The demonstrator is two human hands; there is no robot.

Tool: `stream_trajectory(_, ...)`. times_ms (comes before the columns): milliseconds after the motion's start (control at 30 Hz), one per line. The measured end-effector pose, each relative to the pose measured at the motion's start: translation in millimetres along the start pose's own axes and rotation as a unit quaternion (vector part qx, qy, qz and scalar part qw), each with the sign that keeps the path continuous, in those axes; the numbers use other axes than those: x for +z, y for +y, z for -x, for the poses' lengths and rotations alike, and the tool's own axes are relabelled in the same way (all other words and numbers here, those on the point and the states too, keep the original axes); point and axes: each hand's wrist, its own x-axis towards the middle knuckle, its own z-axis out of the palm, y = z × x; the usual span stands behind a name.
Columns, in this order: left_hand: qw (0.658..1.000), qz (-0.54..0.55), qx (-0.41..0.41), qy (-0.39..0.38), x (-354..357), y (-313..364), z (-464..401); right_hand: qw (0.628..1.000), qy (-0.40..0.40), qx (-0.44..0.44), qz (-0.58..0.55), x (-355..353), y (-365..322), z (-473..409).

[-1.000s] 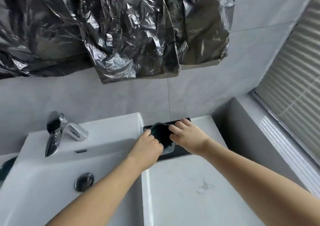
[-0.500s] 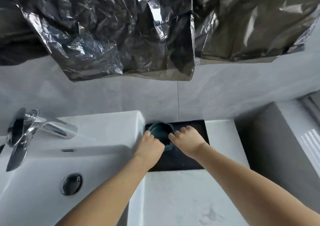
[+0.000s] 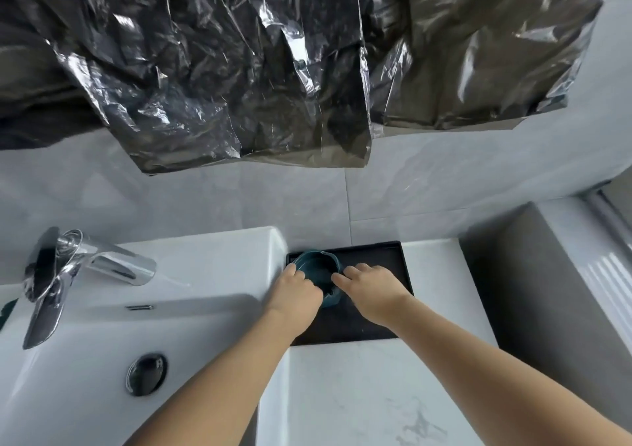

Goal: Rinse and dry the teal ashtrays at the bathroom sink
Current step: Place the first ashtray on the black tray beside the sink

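2 hands [image 3: 297,291] on upright ashtray [image 3: 316,267]

Bathroom, domestic-looking. Evidence: white ceramic sink [image 3: 212,264] at left with a chrome single-lever faucet [image 3: 82,267] on its far ledge, overflow slot [image 3: 138,307] in the far basin wall, chrome pop-up drain plug [image 3: 145,373] in the basin floor. White marble-veined countertop [image 3: 359,397] just right of the sink, a black tray [image 3: 372,257] on it against the wall. Large grey wall tiles [image 3: 205,199] behind. Crinkled dark plastic sheeting [image 3: 222,69] hangs over the wall above the sink. Grey ledge [image 3: 533,274] at far right.
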Motion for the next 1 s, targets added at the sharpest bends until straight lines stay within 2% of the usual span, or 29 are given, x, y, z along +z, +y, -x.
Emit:
stream_trajectory(100, 1.000, 0.002, -0.010, 0.015, 1, -1, 7, 0.996, -0.043, 0.053, -0.060, -2, -8, 7)
stream_trajectory(167, 0.998, 0.031, -0.019, 0.044, 6, 0, 17, 0.990, -0.039, 0.084, -0.103, -8, -15, 17)
stream_trajectory(267, 0.984, 0.112, -0.038, 0.132, 13, 1, 41, 0.972, 0.024, 0.142, -0.187, -26, -33, 35)
stream_trajectory(400, 0.934, 0.235, -0.068, 0.260, 21, -7, 82, 0.941, 0.128, 0.192, -0.246, -53, -67, 56)
stream_trajectory(533, 0.885, 0.323, -0.101, 0.320, 28, -13, 137, 0.922, 0.189, 0.202, -0.270, -75, -118, 78)
stream_trajectory(800, 0.830, 0.390, -0.106, 0.383, 92, -62, 231, 0.884, 0.224, 0.225, -0.344, -92, -262, 81)
stream_trajectory(900, 0.826, 0.402, -0.102, 0.381, 122, -85, 266, 0.875, 0.231, 0.232, -0.358, -93, -317, 69)
stream_trajectory(1000, 0.820, 0.440, -0.126, 0.343, 153, -109, 301, 0.873, 0.216, 0.225, -0.375, -92, -363, 56)
